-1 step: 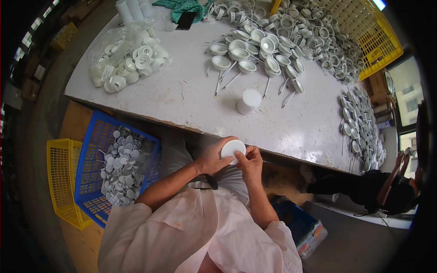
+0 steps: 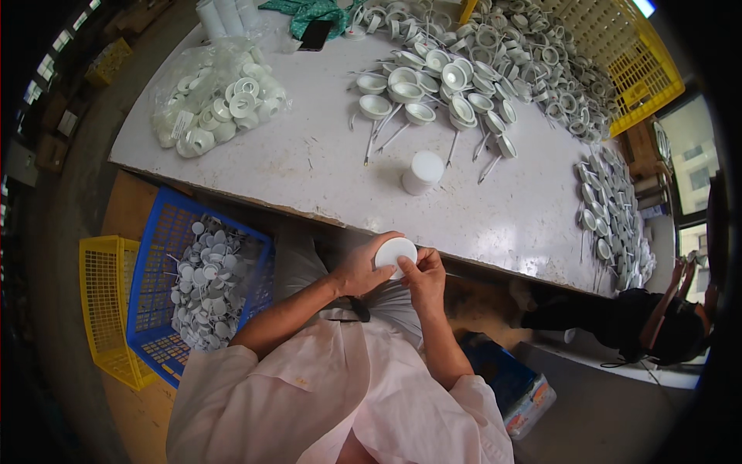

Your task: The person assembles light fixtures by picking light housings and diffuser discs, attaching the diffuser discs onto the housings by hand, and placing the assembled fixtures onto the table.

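Note:
Just in front of the table edge, a white round disc-faced lamp [image 2: 394, 252] is held between my two hands. My left hand [image 2: 360, 267] wraps round its left side, thumb on the face. From the right, my right hand [image 2: 425, 276] pinches the rim, fingers curled and thumb pressed at the lower edge. The lamp's underside is hidden. On the tabletop beyond stands a short stack of white discs [image 2: 424, 172]. Farther back lie several white cup-shaped lamp housings [image 2: 406, 92] with wires trailing from them.
A clear bag of white rings [image 2: 224, 108] lies at the table's left, near a dark phone [image 2: 315, 35] and green cloth [image 2: 309, 9]. More lamp parts [image 2: 607, 209] pile up at right. A blue basket [image 2: 151, 267] of finished-looking lamps stands left; another person [image 2: 618, 321] is at far right.

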A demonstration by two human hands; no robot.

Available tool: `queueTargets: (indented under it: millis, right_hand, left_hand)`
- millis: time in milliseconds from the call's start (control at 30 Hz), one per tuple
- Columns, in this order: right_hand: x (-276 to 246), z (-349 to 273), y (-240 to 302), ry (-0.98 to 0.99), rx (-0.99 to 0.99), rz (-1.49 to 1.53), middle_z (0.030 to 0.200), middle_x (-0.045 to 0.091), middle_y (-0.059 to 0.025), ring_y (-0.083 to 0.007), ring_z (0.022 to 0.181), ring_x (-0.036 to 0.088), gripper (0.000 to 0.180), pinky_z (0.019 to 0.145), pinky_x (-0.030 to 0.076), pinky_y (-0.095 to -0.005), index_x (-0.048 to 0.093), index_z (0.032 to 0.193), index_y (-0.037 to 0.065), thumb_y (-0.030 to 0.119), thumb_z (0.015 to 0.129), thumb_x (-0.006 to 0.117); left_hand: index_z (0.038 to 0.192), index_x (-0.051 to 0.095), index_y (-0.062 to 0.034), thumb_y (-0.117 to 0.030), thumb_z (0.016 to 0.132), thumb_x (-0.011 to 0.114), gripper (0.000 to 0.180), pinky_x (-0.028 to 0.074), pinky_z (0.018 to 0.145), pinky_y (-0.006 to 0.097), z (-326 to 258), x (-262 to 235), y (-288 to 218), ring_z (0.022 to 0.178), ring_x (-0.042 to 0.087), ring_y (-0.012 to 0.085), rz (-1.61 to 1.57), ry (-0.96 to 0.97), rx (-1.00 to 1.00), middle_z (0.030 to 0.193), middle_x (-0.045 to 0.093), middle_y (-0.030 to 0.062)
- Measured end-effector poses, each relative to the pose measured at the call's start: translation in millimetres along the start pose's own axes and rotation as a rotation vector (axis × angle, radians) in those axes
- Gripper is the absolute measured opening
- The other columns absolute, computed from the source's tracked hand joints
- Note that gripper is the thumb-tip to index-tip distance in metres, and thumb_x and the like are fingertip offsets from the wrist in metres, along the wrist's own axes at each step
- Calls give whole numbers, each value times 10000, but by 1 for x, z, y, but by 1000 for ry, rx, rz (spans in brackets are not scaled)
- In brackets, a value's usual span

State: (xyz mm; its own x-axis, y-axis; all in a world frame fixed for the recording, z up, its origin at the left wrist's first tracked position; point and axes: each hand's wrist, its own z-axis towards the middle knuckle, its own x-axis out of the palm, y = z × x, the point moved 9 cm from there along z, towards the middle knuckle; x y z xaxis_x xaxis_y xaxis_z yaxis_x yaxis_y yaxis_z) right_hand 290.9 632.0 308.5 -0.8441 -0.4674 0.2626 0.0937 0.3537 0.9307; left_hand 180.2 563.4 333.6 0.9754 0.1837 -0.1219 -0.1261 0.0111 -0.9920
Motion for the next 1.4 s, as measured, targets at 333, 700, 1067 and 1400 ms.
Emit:
queueTargets:
  millis: [333,700,1067,1400]
  right_hand:
    - [4,5,-10,28,74,-66,680,562,-14,-55,518,504,259,451,411,-184,453,788,96,100,792,712]
    - [10,15,-5,5,-30,-150,667,540,7,-46,521,482,178,482,400,-184,514,796,79,194,875,625]
    - [-19,27,10,-26,-95,-115,739,593,-54,-85,614,511,100,570,413,-210,587,918,12,98,904,538]
    - [-54,38,30,-153,-138,-91,715,574,-25,-73,603,495,95,563,403,-193,578,940,21,103,897,557]
  left_hand:
    - [1321,379,-52,-38,815,536,530,457,876,318,1,-1,11,1018,559,179,-21,-20,-66,1130,575,132]
    - [1263,440,-2,-62,760,548,518,456,863,310,-4,-21,18,997,557,190,-169,-180,-136,1094,575,145]
    - [1115,551,-12,-83,832,648,307,509,719,264,-99,-142,102,838,607,136,-633,-765,-160,981,616,65]
    - [1267,381,-37,-38,845,537,451,488,897,461,-385,-329,287,1133,475,323,-620,-1443,-476,1256,425,153]
